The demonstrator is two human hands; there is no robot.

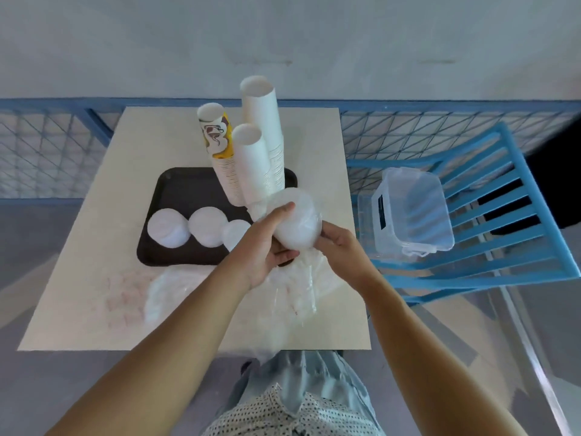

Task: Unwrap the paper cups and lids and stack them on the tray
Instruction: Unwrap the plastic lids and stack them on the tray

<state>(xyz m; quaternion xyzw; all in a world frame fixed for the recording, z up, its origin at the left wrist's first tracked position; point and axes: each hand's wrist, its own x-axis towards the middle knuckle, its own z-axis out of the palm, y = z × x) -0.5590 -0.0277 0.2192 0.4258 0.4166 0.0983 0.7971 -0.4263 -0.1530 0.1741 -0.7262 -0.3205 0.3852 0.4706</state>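
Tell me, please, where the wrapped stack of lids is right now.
In the head view, the wrapped stack of lids is gripped by the left hand and right hand above the black tray's near right corner, in front of the cup stacks.

Cup stacks (251, 152) behind lids (169, 228) on tray (176, 190); container (408, 212) right.

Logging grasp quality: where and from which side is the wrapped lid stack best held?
Likely the round side wall of the wrapped lid stack, left hand and right hand from opposite sides: it is a short cylinder, and loose film trails from its near end, which should stay free.
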